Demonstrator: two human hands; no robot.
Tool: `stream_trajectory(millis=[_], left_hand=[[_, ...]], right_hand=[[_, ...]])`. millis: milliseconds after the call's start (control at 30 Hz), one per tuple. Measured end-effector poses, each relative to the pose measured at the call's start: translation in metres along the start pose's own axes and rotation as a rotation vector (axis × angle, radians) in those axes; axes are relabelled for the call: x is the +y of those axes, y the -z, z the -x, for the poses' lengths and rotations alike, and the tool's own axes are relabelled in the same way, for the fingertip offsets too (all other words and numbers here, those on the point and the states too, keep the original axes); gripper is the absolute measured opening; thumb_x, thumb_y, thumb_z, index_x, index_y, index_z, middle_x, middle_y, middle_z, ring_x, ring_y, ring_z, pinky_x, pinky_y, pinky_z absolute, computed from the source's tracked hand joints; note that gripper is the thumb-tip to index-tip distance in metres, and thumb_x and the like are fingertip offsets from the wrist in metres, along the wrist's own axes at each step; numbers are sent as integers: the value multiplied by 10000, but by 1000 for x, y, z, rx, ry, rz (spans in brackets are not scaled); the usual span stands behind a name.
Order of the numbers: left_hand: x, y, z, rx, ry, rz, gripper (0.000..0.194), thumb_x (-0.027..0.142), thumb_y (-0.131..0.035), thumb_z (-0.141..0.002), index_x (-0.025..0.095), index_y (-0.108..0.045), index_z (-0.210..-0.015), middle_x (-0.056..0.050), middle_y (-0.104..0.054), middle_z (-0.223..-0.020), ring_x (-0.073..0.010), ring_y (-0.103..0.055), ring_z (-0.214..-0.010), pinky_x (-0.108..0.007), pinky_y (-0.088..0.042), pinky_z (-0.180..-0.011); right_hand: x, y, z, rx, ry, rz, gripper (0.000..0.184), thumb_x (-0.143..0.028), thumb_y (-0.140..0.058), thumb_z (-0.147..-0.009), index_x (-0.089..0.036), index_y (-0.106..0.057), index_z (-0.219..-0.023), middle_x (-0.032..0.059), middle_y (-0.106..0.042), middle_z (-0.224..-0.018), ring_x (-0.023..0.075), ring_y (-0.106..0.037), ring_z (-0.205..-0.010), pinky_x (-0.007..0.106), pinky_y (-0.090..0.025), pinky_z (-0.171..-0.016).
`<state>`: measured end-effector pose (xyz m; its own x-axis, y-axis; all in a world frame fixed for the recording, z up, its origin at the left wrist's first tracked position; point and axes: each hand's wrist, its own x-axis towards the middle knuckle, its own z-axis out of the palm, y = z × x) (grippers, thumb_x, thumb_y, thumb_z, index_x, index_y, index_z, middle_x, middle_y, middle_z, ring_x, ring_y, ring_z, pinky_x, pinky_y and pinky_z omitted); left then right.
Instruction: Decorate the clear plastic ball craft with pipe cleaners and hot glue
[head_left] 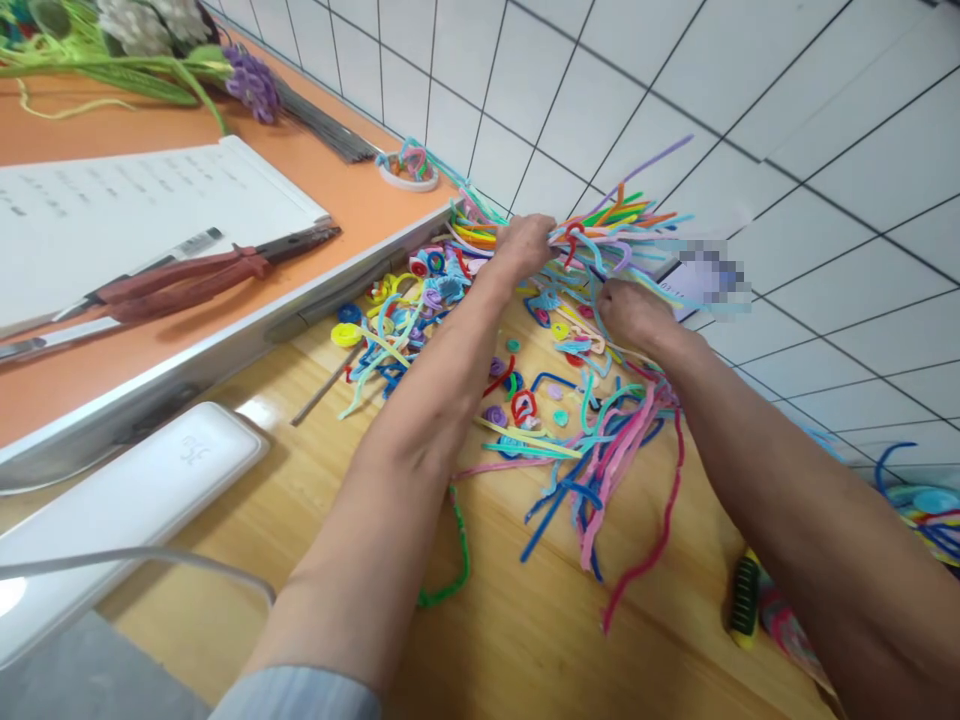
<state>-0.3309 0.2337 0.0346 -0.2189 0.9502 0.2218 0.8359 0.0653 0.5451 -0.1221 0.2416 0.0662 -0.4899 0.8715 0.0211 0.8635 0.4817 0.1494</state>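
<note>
"Two bare hands worked at the far end of a wooden tabletop (525,660), where a bundle of fuzzy craft stems (637,215) lay beside a white tiled wall (825,150)."

"And the fingers?"

"The left hand (529,240) was bent over the bundle, its fingertips hidden, so I couldn't tell whether it gripped. The right hand (634,310), nearer the phone (694,275), had its fingers curled inward among the stems; what they held, if anything, couldn't be made out."

"What lay about them?"

"Coiled and bent pieces were scattered between and around the forearms, with pink and blue stems (611,470) spread below the right hand. On the orange surface at left, red-handled pliers (180,285) rested across a written sheet (150,200). A white power bank (135,520) lay on the wood, lower left, and a yellow-and-black handle (744,598) beside the right forearm."
</note>
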Motion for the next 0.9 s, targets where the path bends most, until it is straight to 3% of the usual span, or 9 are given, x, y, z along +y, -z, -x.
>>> stream_trajectory(millis=[167, 400, 533, 667, 900], left_hand=[[3, -1, 4, 5, 23, -3, 418, 342, -623, -985, 215, -678, -1379, -99, -663, -1460, -348, -532, -1419, -452, -381, -1181], [1, -9, 9, 22, 26, -38, 375, 342, -645, -979, 201, -710, -1321, -116, -698, -1403, -345, -565, -1372, -436, -401, -1153], [1, -12, 9, 83, 52, -48, 366, 327, -590, -1019, 205, -684, -1351, -119, -706, -1395, -320, -585, -1354, -415, -423, -1131], [0, -11, 6, 139, 84, -4, 365, 318, -589, -1022, 204, -677, -1357, -112, -727, -1366, -297, -615, -1335, -375, -445, -1111], [-4, -8, 1, 192, 58, 63, 332, 285, -578, -1016, 200, -708, -1309, -107, -741, -1338, -294, -639, -1317, -367, -463, -1091]], right_hand=[[10, 22, 21, -126, 18, 87, 356, -305, -427, -1012, -165, -753, -1045, 195, -781, -1012, 336, -732, -898, 391, -511, -738], [17, 51, 72, -142, 121, 111, 301, -270, -472, -973, -234, -767, -1023, 98, -800, -963, 272, -719, -859, 334, -437, -705], [18, 56, 91, -133, 143, 21, 303, -279, -507, -961, -245, -786, -1073, 63, -819, -998, 254, -736, -910, 319, -465, -746], [6, 42, 74, -74, 207, -183, 361, -327, -497, -1012, -211, -803, -1164, 84, -815, -1205, 259, -731, -1114, 317, -498, -903], [-29, 0, -5, -57, -64, -280, 289, -298, -613, -975, -165, -825, -1119, 139, -813, -1209, 303, -736, -1158, 322, -517, -941]])
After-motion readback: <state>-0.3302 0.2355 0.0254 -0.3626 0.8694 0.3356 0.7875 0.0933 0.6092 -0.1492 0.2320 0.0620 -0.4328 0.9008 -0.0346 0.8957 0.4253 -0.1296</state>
